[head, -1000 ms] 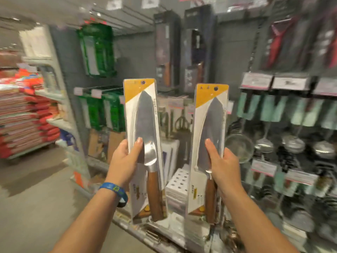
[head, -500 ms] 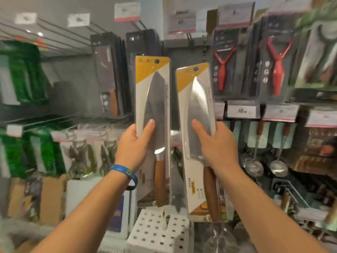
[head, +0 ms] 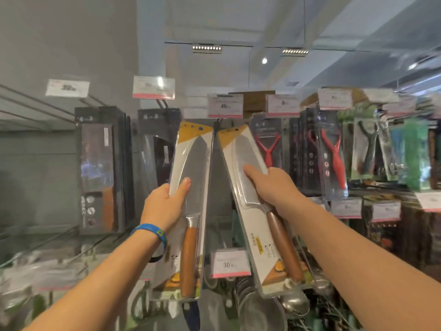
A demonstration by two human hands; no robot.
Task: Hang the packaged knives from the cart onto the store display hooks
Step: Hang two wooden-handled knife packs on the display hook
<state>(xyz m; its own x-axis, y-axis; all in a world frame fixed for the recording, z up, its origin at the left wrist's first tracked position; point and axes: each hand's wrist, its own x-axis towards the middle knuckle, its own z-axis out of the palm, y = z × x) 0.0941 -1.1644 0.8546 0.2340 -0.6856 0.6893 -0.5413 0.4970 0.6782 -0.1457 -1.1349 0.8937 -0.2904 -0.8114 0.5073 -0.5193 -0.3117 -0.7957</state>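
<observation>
Left hand (head: 164, 206) curled round the edge of the left knife pack (head: 193, 161), thumb flat across the clear front at the blade, fingers hidden behind the card. Blue wristband (head: 152, 231) on that wrist. Pack held nearly upright, yellow top with punched holes up, wooden handle down. Behind and left of it, dark boxed packs (head: 100, 168) hanging in rows on the grey wall, with a price tag marked 99 (head: 154, 87) above. High in the gap between the two packs, a price tag marked 49 (head: 225, 105). Lower in the same gap, a tag marked 30 (head: 230, 263). Right hand (head: 274, 185) gripping the right knife pack (head: 241, 151) from its right edge, thumb pressed on the plastic over the blade. Pack tilted, top leaning left, its yellow corner close beside the top of the left one. Both raised in front of the display, tops just under the 49 tag. Hard to tell whether either hole has met a hook. Further right, red peelers (head: 334, 154) in clear packs on hooks, more tags beneath. Along the bottom, blurred metal ladles and strainers (head: 260, 309).
</observation>
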